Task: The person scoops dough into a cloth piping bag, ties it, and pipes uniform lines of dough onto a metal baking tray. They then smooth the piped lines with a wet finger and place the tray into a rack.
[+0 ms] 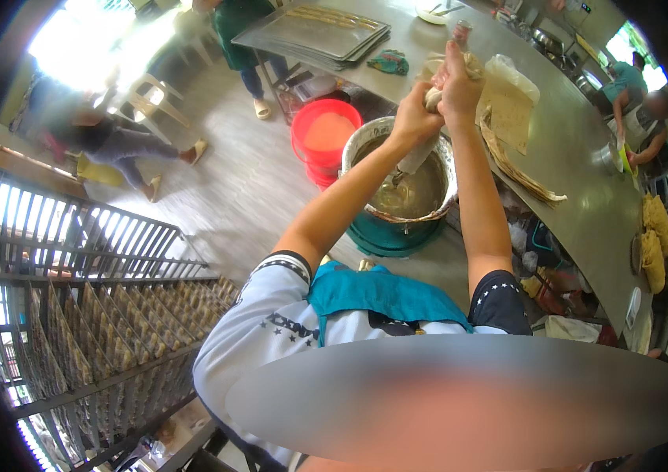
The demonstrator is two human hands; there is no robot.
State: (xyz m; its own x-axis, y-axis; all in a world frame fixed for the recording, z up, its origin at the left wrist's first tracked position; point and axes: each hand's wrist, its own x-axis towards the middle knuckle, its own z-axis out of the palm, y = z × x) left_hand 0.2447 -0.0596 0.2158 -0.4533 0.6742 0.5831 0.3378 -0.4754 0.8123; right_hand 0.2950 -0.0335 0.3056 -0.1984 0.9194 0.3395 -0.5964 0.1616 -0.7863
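Note:
Both arms reach forward over a large pot (449,177) of greyish liquid, which stands on a teal tub (396,239). My left hand (419,115) is closed around a pale, soft cloth-like bag (433,99), just above the pot's far rim. Close beside it and slightly higher, my right hand (462,85) grips the upper part of the same bag. The bag's lower part hangs into the pot, where a metal tip or tool shows at its end. The fingers hide much of the bag.
Red buckets (327,133) stand left of the pot. A steel table (581,177) bears stacked trays (316,35), a green cloth (388,61) and a long twisted cloth strip (511,162). A loaded tray rack (115,330) stands at left. Several people are around.

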